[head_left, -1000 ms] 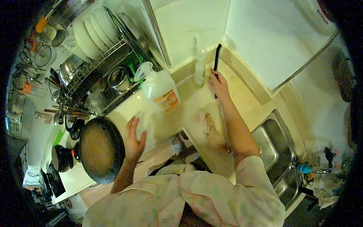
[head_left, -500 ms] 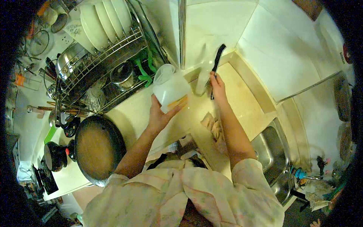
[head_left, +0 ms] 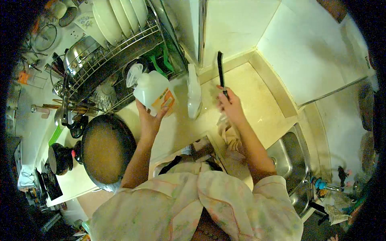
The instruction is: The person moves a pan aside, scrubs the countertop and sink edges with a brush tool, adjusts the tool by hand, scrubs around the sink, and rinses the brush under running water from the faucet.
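My left hand (head_left: 149, 120) is closed around a whitish translucent plastic bottle (head_left: 150, 89) with an orange label. The bottle is raised above the counter (head_left: 177, 130), in front of the dish rack, and a clear cap-like piece shows at its top. On the right, my right hand (head_left: 230, 103) grips a long, narrow black object (head_left: 220, 69) near its lower end; its kind is unclear. Between the hands, on the counter, is a slim white plastic container (head_left: 194, 92), apart from both. A crumpled beige cloth (head_left: 229, 134) lies under my right forearm.
A wire dish rack (head_left: 116, 52) with plates and pots is at the upper left. Below it sits a large dark frying pan (head_left: 105, 148). To the right is a steel sink (head_left: 287, 150) with a tap (head_left: 331, 187). Tiled walls close off the corner.
My left hand has moved left with the bottle and turned it, bringing the label into view. The black object in my right hand has tilted left. The white container appears farther left.
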Demonstrator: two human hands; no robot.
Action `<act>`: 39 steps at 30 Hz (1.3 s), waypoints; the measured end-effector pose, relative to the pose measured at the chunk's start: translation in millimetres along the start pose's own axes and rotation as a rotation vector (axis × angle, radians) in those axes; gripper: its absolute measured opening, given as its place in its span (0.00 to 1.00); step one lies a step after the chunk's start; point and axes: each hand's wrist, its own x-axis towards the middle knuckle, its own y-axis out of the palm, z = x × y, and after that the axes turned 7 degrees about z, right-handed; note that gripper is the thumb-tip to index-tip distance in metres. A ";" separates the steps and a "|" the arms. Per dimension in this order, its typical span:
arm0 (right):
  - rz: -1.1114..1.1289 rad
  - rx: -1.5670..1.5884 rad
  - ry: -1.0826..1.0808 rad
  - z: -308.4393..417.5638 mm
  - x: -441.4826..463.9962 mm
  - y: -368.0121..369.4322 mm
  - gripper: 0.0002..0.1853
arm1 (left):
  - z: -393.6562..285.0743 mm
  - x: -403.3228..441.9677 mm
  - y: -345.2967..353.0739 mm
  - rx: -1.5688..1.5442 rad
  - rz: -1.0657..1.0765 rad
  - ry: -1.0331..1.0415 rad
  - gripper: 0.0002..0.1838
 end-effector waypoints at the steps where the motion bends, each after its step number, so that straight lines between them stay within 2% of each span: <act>1: 0.002 -0.157 0.042 4.6 -7.1 -15.5 0.22 | -1.4 -9.3 -1.8 0.079 -0.067 -0.007 0.46; 2: 0.001 -0.315 0.078 6.0 -10.7 -30.7 0.23 | -3.0 -17.8 -3.2 0.156 -0.136 -0.009 0.44; 4: -0.102 -0.615 -0.111 -1.8 -27.0 -55.5 0.24 | 8.1 -48.2 -9.1 0.121 -0.207 0.069 0.38; 5: -0.157 -0.761 -0.203 -5.3 -32.7 -64.2 0.25 | 7.9 -70.6 -14.5 0.254 -0.122 0.118 0.36; 6: -0.129 -0.839 -0.190 -5.5 -34.6 -71.1 0.25 | 4.5 -84.6 -17.5 0.389 -0.034 0.164 0.34; 8: -0.062 -0.997 -0.150 -7.9 -42.9 -82.0 0.25 | 2.5 -92.4 -2.7 0.308 0.283 0.312 0.34; 9: 0.036 -1.126 -0.110 -22.3 -37.4 -85.6 0.24 | -7.0 -88.4 15.8 0.207 0.327 0.301 0.37; 11: 0.139 -1.170 -0.136 -13.3 -27.6 -73.5 0.23 | -19.4 -78.3 51.4 0.077 0.324 0.180 0.42; 13: 0.226 -1.216 -0.137 -1.3 -13.7 -51.6 0.21 | 2.2 -62.9 94.7 -0.033 0.256 0.179 0.44; 16: 0.221 -1.385 -0.225 -8.3 22.6 -35.8 0.21 | -13.5 -37.7 113.6 -0.033 0.218 -0.008 0.41; 17: 0.167 -1.418 -0.183 -28.7 42.5 -44.3 0.21 | -20.7 -32.9 113.1 -0.004 0.214 -0.101 0.39; 18: 0.115 -1.451 -0.143 -47.5 59.0 -59.9 0.22 | -18.5 -32.2 110.1 -0.024 0.232 -0.090 0.37; 20: 0.002 -1.416 -0.113 -27.9 58.9 -102.2 0.22 | -9.2 -35.3 94.8 -0.069 0.261 -0.074 0.31; 22: -0.021 -1.437 0.011 0.7 50.0 -122.9 0.22 | 22.9 -49.7 71.8 0.031 0.342 -0.110 0.26; 25: -0.112 -1.588 -0.379 -35.2 59.7 -130.6 0.22 | 51.4 -77.4 36.0 0.116 0.365 -0.123 0.21; 27: 0.013 -1.459 -0.237 -60.9 86.1 -106.1 0.19 | 55.9 -82.4 28.6 0.100 0.334 -0.044 0.18; 28: 0.030 -1.383 -0.080 -38.2 87.1 -88.6 0.19 | 52.0 -80.6 24.9 0.070 0.314 0.037 0.17; 29: 0.036 -1.312 0.075 -13.6 87.5 -70.6 0.23 | 50.3 -77.3 21.7 0.042 0.293 0.123 0.15; 31: -0.045 -1.140 0.188 8.8 85.2 -99.6 0.28 | 62.0 -83.5 19.6 0.098 0.280 0.105 0.13; 33: -0.048 -1.128 0.246 6.8 92.6 -135.3 0.29 | 65.5 -83.5 20.7 0.120 0.268 0.046 0.12; 35: 0.035 -1.280 0.270 -8.8 97.6 -161.5 0.26 | 69.5 -80.8 26.1 0.105 0.242 0.093 0.13; 36: 0.056 -1.371 0.144 -11.3 93.7 -141.7 0.24 | 70.5 -82.7 30.7 0.095 0.225 0.112 0.14; 38: 0.104 -1.537 -0.120 -8.5 78.8 -79.7 0.20 | 57.5 -83.8 25.2 0.169 0.353 -0.112 0.14; 39: 0.086 -1.547 -0.112 -2.8 81.5 -82.0 0.18 | 52.5 -78.7 20.8 0.214 0.417 -0.215 0.14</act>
